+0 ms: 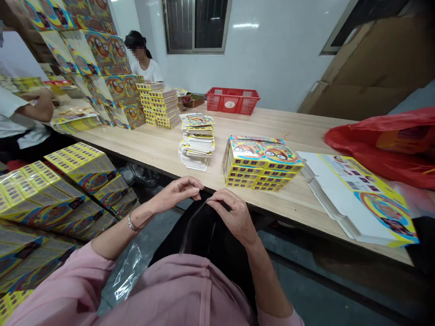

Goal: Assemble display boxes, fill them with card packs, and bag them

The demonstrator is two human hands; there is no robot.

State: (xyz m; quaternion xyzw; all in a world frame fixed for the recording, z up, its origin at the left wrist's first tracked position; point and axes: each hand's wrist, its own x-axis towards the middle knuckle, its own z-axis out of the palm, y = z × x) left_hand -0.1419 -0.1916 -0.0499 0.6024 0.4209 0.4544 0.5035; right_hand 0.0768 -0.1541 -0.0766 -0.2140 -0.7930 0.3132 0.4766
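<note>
Above my lap, my right hand [233, 213] pinches the upper edge of a thin clear plastic film [190, 226], which hangs down toward my shirt. My left hand [180, 192], with a bangle on its wrist, hovers just left of the film. Its fingers are loosely bent and the thumb stands apart from them; nothing shows between them. On the table edge in front of my hands sits a block of stacked yellow printed boxes [261, 165]. To the left of that block is an uneven pile of flat printed cards or cartons [197, 142].
Wrapped box bundles [98, 176] are stacked at my left. Flat unfolded cartons [360, 199] and a red plastic bag [384, 140] lie to the right. A red basket [233, 101] stands by the wall. Two other people work at the left, near tall box stacks [98, 59].
</note>
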